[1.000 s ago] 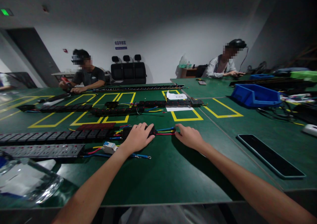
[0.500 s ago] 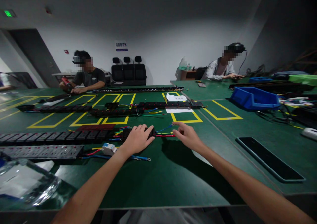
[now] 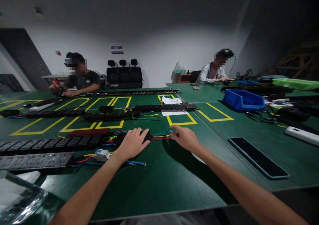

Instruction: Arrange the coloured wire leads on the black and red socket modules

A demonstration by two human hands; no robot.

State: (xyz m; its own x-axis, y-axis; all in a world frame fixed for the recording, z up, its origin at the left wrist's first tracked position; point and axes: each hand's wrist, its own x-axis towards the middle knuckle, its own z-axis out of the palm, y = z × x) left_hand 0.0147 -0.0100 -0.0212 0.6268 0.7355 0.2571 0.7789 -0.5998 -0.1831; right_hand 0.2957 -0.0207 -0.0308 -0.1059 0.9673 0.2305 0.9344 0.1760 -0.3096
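Note:
My left hand (image 3: 133, 141) lies over a black plastic block (image 3: 147, 134), its fingers and thumb wrapped around it. The block joins the end of a black socket strip (image 3: 82, 139) through coloured wires. From the block's right side run a blue wire (image 3: 160, 133), a yellow-green wire and a red wire (image 3: 159, 139), with ring terminals at their tips. My right hand (image 3: 185, 138) is at these tips, thumb and forefinger closed about the blue wire's end. Nearer me lies a grey socket strip (image 3: 37, 161) with a small white-and-blue breaker (image 3: 102, 154) on its leads.
A phone (image 3: 258, 157) lies to the right. Behind it are a blue bin (image 3: 244, 100) and loose cables. More black strips (image 3: 107, 115) and paper (image 3: 171, 100) lie across the table. Two people sit on the far side. A clear plastic container (image 3: 27, 198) stands front left.
The view has turned slightly right. The blue wire, bent up apart from the others before, now lies closer to the yellow-green and red wires. My left hand stays on the block.

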